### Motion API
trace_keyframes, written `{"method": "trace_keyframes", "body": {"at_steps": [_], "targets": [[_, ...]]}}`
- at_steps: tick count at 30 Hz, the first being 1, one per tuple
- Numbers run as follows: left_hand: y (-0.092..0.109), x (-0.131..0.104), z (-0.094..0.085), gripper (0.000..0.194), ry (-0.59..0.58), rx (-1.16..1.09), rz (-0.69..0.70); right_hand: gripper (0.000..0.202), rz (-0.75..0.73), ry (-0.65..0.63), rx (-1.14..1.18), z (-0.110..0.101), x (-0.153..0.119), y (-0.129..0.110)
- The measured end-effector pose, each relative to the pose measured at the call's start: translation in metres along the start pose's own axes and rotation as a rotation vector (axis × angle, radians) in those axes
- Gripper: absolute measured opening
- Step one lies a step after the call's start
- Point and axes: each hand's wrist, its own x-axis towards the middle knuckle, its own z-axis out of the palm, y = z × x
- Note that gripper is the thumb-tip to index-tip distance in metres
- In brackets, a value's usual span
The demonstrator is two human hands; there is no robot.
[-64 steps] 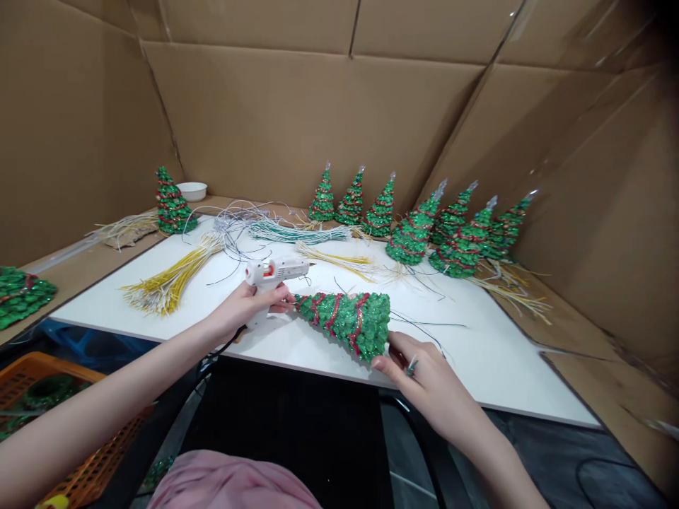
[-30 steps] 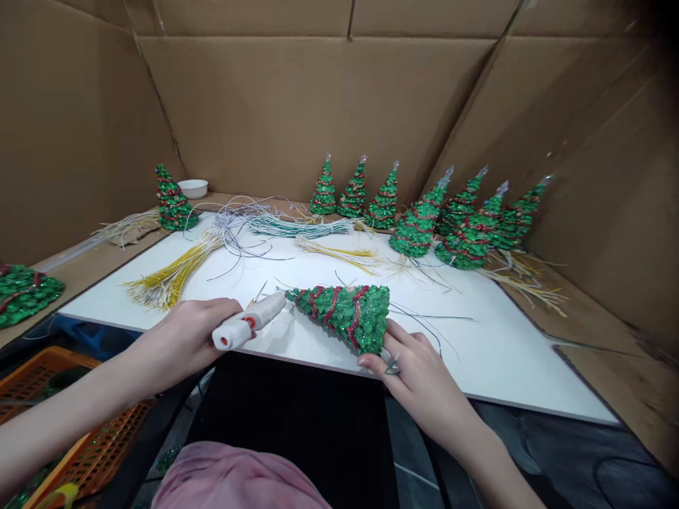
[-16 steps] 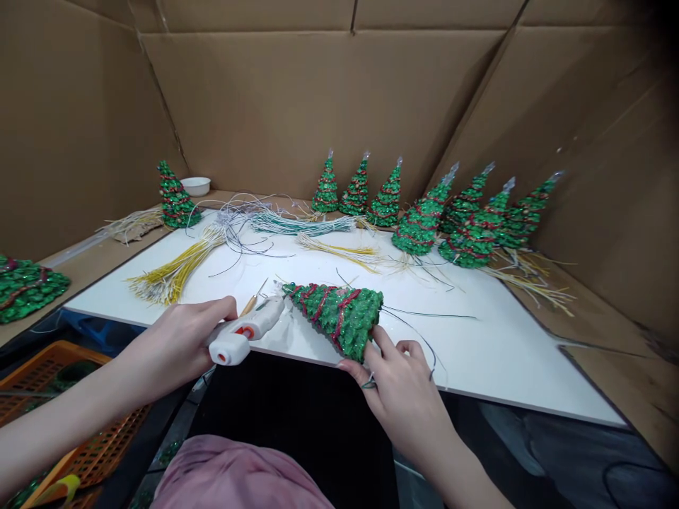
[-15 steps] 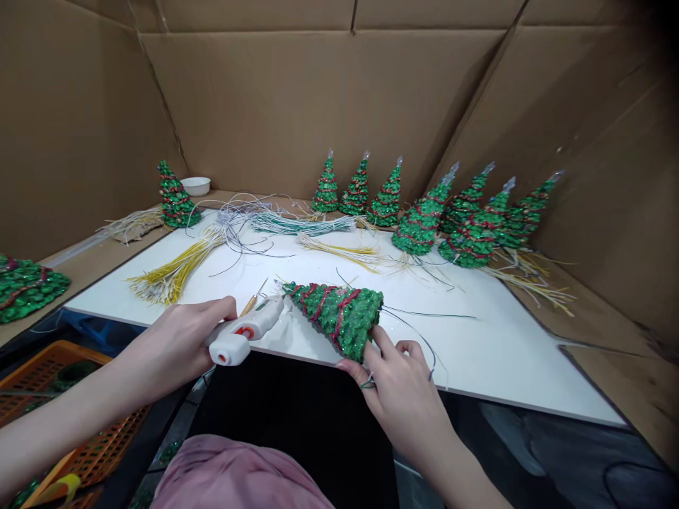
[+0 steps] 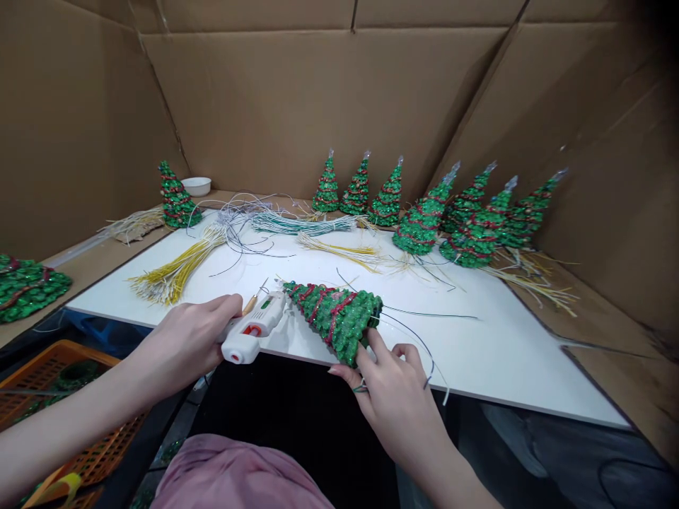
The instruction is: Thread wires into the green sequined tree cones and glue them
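Observation:
My left hand (image 5: 196,336) is wrapped round the handle of a white glue gun (image 5: 257,329) near the board's front edge. A green beaded tree (image 5: 334,314) with red garland lies on its side, its tip toward the gun. At its wide base is my right hand (image 5: 395,382), with fingertips inside or behind the base and the thumb at the lower rim. Thin dark wires trail from the base to the right. Beside the gun lies a pointed tool with a wooden handle (image 5: 249,305).
Several finished-looking trees (image 5: 419,219) stand at the back right; another tree (image 5: 177,198) is at the back left near a white bowl (image 5: 196,186). Yellow wire bundles (image 5: 180,268) and green-white wires (image 5: 302,223) lie on the white board (image 5: 509,346). An orange basket (image 5: 106,442) is lower left.
The glue gun and my left hand have moved slightly right. The tree's base has turned a little toward me, and my right hand has shifted slightly left and down.

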Motion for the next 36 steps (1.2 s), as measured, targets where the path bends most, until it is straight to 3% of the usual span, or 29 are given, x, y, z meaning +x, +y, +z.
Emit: {"method": "trace_keyframes", "body": {"at_steps": [12,23,36], "targets": [[0.0046,0.0054,-0.004,0.005,-0.109,0.129,-0.044,0.05,-0.031,-0.008,0.004,-0.0041,0.0026,0.0004],[0.0058,0.0051,-0.0032,0.01,-0.036,0.135,-0.019,0.051,-0.023,-0.028,0.02,-0.0057,0.0035,0.0007],[0.006,0.0063,-0.0036,0.007,-0.065,0.167,-0.033,0.053,-0.041,-0.007,0.022,-0.0072,0.0045,0.0007]]}}
